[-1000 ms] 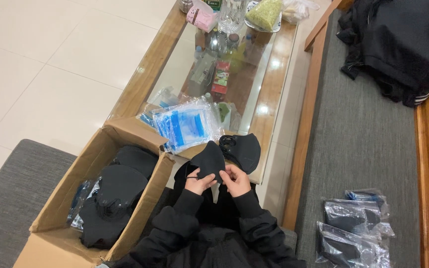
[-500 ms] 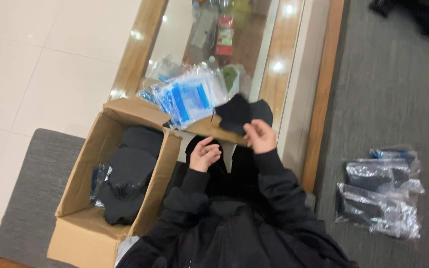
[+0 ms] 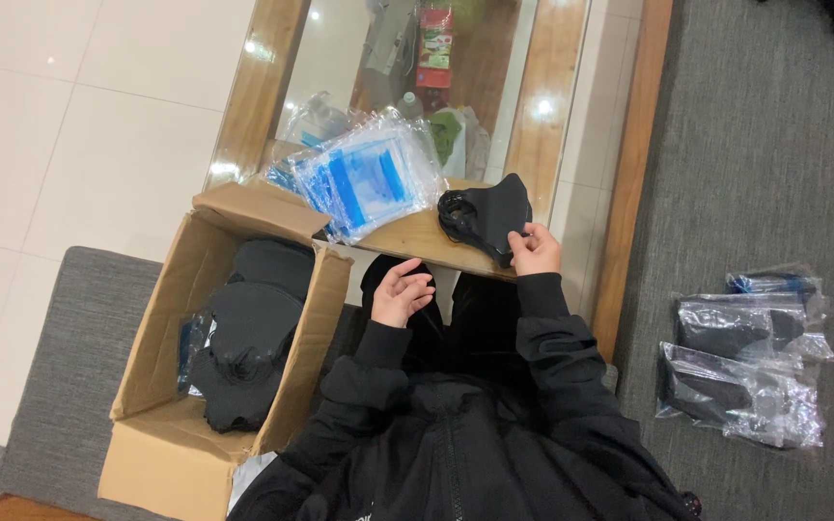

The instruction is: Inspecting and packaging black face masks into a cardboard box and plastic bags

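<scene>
Several clear blue-marked bags (image 3: 369, 183) beside black mask (image 3: 487, 214), right hand (image 3: 535, 251) pinching it.

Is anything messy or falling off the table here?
Nothing has spilled or fallen. The heap of clear bags with blue strips sits loosely at the table's near edge, partly over the cardboard box flap. The right hand holds a black mask on the table; the left hand is empty.

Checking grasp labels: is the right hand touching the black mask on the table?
Touching. The head view shows the right hand's fingertips pinching the black mask's edge on the table.
</scene>
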